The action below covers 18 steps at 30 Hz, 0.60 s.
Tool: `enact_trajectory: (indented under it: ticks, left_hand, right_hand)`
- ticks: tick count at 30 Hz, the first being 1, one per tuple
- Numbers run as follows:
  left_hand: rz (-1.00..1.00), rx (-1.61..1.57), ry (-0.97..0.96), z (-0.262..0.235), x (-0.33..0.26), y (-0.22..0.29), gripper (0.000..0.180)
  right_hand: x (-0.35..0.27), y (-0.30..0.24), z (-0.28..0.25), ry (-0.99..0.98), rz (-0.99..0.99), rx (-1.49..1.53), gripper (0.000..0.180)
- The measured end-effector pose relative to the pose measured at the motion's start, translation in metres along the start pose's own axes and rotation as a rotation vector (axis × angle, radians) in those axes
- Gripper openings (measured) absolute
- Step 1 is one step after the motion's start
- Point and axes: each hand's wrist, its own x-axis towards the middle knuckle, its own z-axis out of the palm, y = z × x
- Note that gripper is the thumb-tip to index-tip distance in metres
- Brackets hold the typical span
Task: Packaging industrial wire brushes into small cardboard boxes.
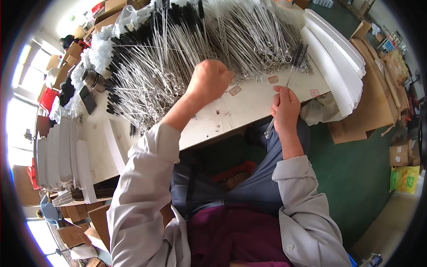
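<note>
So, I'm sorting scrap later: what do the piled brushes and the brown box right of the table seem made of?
Piled brushes: shiny metal wire shafts, perhaps steel, given their silvery glints; black bristles, possibly nylon. Brown box: matte, probably cardboard, from its tan folded panels.

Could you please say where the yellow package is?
In the head view, the yellow package is at far right, below a cardboard box, beyond the right hand.

I see from my station a loose, pale grey cloth jacket (181, 238), open over a dark maroon top (235, 238). Its creased left sleeve (142, 191) and right sleeve (296, 191) are folded into cuffs, leaving the left hand (209, 81) and right hand (286, 108) bare. A small, round, pale button (290, 247) sits near right; farther off are blue-grey cloth trousers (264, 184).
</note>
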Motion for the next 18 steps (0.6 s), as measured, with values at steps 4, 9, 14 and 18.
enact_trajectory:
  ticks: [4, 9, 14, 18]
  left_hand:
    - [-0.352, -0.093, -0.162, 0.003, 0.044, 0.018, 0.032]
    - [-0.41, 0.296, -0.243, 0.024, 0.071, 0.04, 0.022]
    - [-0.408, 0.405, -0.153, 0.033, 0.078, 0.032, 0.022]
    - [-0.481, 0.265, -0.133, 0.023, 0.077, 0.03, 0.023]
  right_hand:
    - [0.0, 0.003, 0.003, 0.006, 0.009, 0.013, 0.027]
    - [0.003, 0.013, -0.003, 0.031, -0.148, -0.151, 0.029]
    - [-0.001, 0.01, 0.003, 0.047, -0.125, -0.212, 0.03]
    - [-0.001, 0.01, 0.002, 0.045, -0.143, -0.224, 0.03]
